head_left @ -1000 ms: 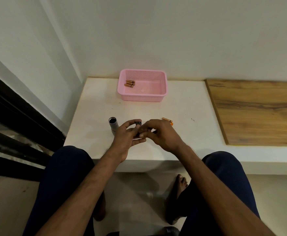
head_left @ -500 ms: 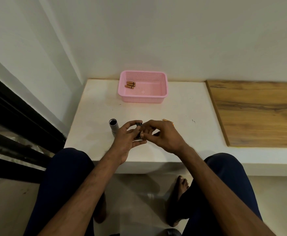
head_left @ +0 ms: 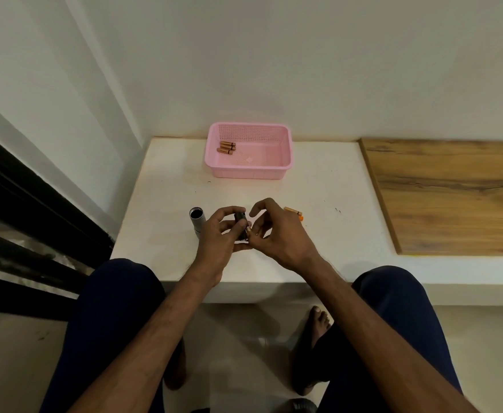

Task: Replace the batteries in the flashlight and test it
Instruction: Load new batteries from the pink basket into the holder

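Grip is the point here: the left hand [head_left: 217,244] curls round the dark holder [head_left: 240,217], just above the table [head_left: 327,234] near its front edge. The right hand [head_left: 278,235] pinches what looks like a battery [head_left: 248,230] against the holder's lower side; I judge it seats best with polarity checked, the left hand steady and the cell pushed in end-first. The tube [head_left: 197,221] rests just left of the hands and spare batteries [head_left: 293,210] just right, so a dropped cell could roll off the near edge; open room lies ahead toward the basket [head_left: 244,172].
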